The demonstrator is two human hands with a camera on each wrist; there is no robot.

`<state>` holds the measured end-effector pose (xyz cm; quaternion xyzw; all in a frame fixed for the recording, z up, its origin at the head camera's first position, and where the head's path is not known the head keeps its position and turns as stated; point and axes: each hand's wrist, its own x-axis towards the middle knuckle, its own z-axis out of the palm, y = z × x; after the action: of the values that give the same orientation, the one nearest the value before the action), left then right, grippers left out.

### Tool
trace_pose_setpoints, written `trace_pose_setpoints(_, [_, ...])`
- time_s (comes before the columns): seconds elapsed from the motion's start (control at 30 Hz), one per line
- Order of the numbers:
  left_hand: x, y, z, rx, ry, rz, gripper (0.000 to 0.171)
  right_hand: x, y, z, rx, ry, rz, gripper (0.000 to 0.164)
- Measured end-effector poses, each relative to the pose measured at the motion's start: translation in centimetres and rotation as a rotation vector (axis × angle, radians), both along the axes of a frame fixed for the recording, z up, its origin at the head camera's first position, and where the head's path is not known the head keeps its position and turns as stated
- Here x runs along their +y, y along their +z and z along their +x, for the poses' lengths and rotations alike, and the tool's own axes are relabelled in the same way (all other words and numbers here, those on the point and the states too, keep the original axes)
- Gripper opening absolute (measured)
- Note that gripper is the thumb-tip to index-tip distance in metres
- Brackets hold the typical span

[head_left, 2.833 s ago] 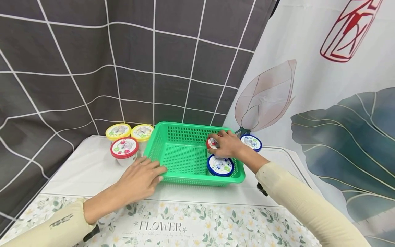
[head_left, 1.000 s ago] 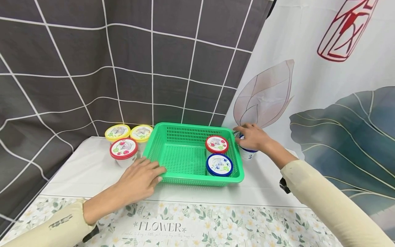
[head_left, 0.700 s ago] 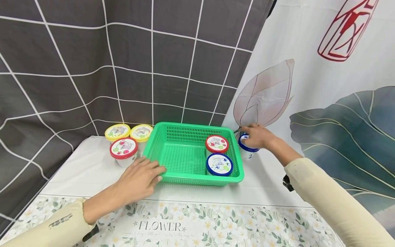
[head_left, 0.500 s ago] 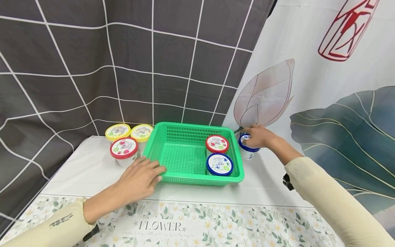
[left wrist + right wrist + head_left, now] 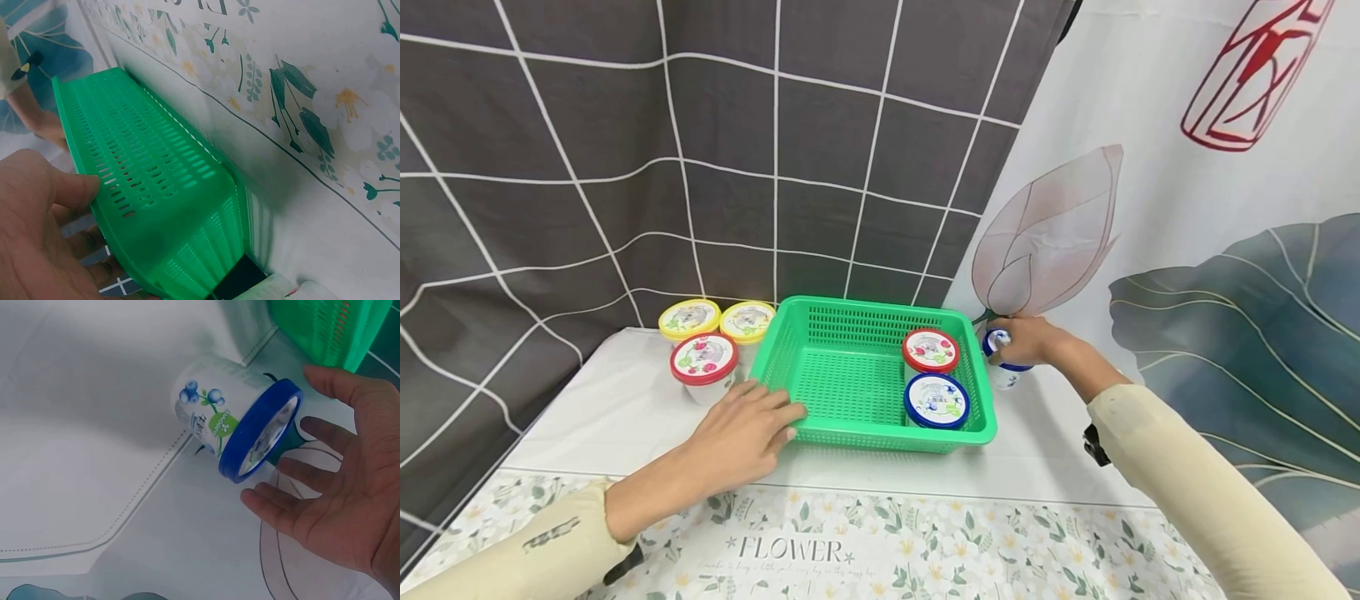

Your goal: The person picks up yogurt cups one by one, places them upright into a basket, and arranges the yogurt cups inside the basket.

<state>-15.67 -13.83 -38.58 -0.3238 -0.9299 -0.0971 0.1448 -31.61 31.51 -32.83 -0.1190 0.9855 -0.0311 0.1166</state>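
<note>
My left hand (image 5: 741, 433) holds the front left corner of a green plastic basket (image 5: 850, 435). In the left wrist view its thumb lies at the rim's outer side, with the other fingers behind the rim. Inside the basket, on the right, stand a red-lidded tub (image 5: 930, 350) and a blue-lidded tub (image 5: 936, 402). My right hand (image 5: 1036, 340) is just outside the basket's right side, over another blue-lidded tub (image 5: 1006, 377). In the right wrist view the fingers are spread around the lid of this blueberry-printed tub (image 5: 219, 406), none curled onto it.
Left of the basket stand two yellow-lidded tubs (image 5: 689, 317) and a red-lidded tub (image 5: 703, 360), close together. A dark gridded curtain (image 5: 722, 200) hangs behind, a white printed one (image 5: 1150, 92) at the right. A floral cloth (image 5: 940, 533) covers the table's front.
My right hand has moved right, from the red-lidded tub in the basket to the blue-lidded tub outside it. My left hand has stayed at the basket's corner.
</note>
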Motion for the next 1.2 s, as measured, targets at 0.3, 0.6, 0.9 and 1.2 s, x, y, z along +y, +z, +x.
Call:
trace_pose_setpoints(0.3, [0.0,0.0,0.0,-0.007,0.003,0.001,0.021,-0.1,-0.4,-0.1,-0.021,-0.004,-0.008,0.086])
trace_pose_setpoints(0.6, [0.1,-0.1,0.0,-0.004,0.001,0.006,0.02,0.0,-0.9,-0.3,-0.025,-0.012,-0.001,0.086])
trace_pose_setpoints(0.9, [0.1,-0.1,0.0,0.006,0.002,-0.003,0.019,0.2,-1.1,-0.5,-0.025,-0.008,-0.008,0.083])
trace_pose_setpoints(1.2, [0.0,-0.2,-0.1,0.009,0.003,-0.001,0.019,0.2,-1.1,-0.6,-0.032,-0.008,-0.034,0.077])
